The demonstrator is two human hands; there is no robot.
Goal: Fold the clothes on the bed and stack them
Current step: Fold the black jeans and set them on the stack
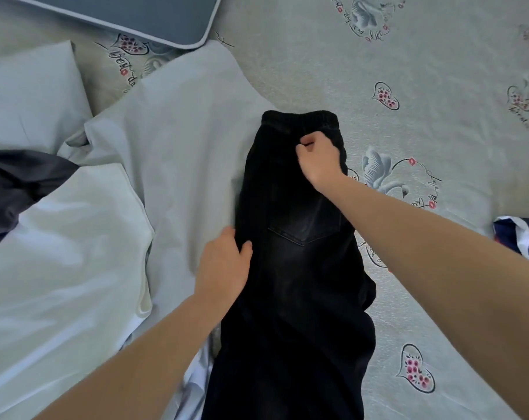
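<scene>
A single wide-angle head camera looks steeply down from close above the bed (423, 86), both forearms reaching in from the bottom edge toward the black trousers (293, 268).

We've got two bare forearms, no sleeves, watch or rings showing, left hand (223, 262) and right hand (319, 157), short plain nails.
</scene>
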